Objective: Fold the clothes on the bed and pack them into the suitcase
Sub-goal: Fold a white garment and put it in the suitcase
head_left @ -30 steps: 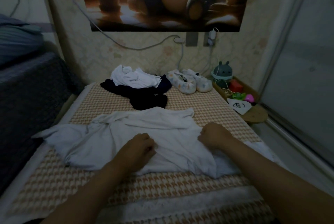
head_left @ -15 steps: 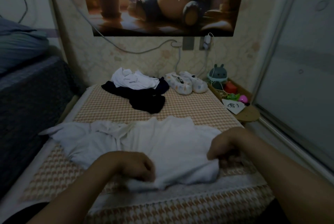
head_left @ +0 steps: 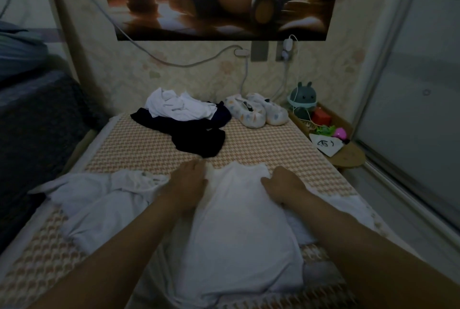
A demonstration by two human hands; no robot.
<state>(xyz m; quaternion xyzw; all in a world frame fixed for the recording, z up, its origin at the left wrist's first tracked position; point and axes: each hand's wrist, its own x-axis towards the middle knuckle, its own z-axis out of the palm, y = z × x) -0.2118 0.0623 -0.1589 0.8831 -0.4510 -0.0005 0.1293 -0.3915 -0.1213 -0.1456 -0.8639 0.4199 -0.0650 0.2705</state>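
The bed, covered in an orange-and-cream houndstooth mat, carries a pale white cotton shirt lying just in front of the person, its long axis running from them toward the far wall. A loose part of the shirt bunches out to the left. Further up the bed, a crumpled white garment rests on a dark navy one. Both hands lie at the shirt's far edge: the left hand flat and relaxed, nearest the bunched part, probably folded next; the right hand flat, fingers pointing left. No suitcase shows.
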